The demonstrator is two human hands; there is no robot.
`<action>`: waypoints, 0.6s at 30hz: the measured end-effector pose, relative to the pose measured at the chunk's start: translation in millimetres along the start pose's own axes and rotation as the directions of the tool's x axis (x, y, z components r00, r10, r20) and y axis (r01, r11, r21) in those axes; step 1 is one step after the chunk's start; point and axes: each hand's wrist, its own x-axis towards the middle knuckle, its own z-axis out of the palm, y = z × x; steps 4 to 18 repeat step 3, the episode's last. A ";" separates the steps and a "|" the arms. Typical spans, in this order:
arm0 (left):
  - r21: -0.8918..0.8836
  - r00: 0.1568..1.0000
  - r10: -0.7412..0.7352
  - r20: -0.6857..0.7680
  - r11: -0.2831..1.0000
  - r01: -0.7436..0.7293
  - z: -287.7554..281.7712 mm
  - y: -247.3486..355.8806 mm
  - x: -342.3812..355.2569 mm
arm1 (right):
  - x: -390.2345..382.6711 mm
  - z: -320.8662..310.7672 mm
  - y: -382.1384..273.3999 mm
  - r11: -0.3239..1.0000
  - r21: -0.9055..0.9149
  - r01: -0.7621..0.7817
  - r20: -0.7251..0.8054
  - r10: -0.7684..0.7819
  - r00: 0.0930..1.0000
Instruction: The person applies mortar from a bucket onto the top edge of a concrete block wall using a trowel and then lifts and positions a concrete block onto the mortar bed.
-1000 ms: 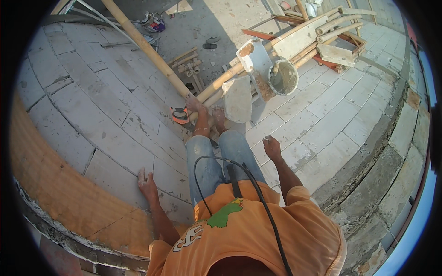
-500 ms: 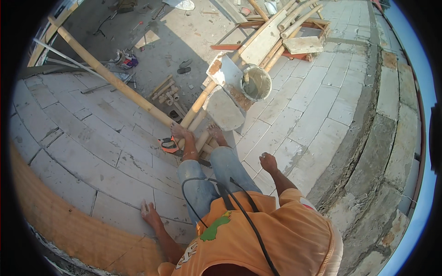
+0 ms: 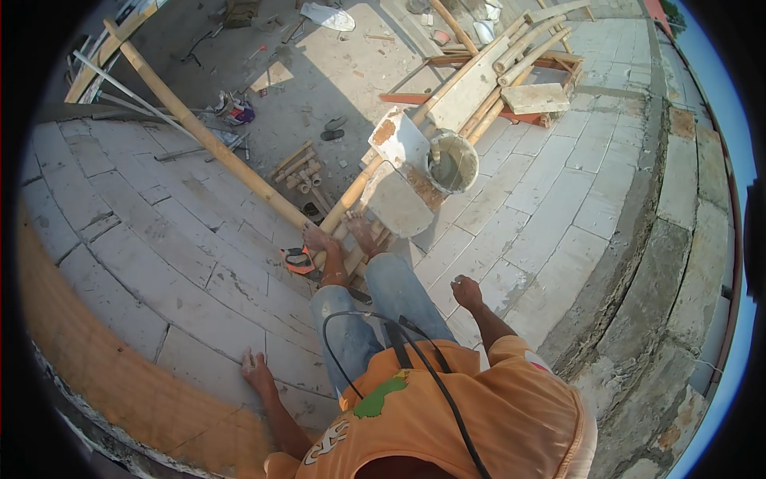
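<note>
My left hand has its fingers spread and rests against the pale block wall on my left. To the right of my knees, my right hand is curled into a fist in front of another pale block wall; nothing shows sticking out of it. My bare feet stand on bamboo poles. Beside my left foot lies a tool with an orange and black handle. Just ahead of my feet is a flat grey slab.
A bucket of grey mortar with a tool in it stands beyond the slab, beside a white mortar-stained container. A long bamboo pole slants across the left. Farther off are a loose block, stacked bamboo and dark sandals.
The view has shifted slightly, so the scene sits a little right and lower. My foot on the right has moved up along the poles. Both hands stay about where they were.
</note>
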 end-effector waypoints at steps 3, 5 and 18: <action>-0.086 1.000 0.010 0.002 0.996 -0.010 -2.4 -7.1 1.5 | 16.7 7.3 -4.1 0.998 -0.007 0.055 0.002 -0.055 0.999; -0.086 1.000 0.010 0.002 0.996 -0.010 -2.4 -7.1 1.5 | 16.7 7.3 -4.1 0.998 -0.007 0.055 0.002 -0.055 0.999; -0.086 1.000 0.010 0.002 0.996 -0.010 -2.4 -7.1 1.5 | 16.7 7.3 -4.1 0.998 -0.007 0.055 0.002 -0.055 0.999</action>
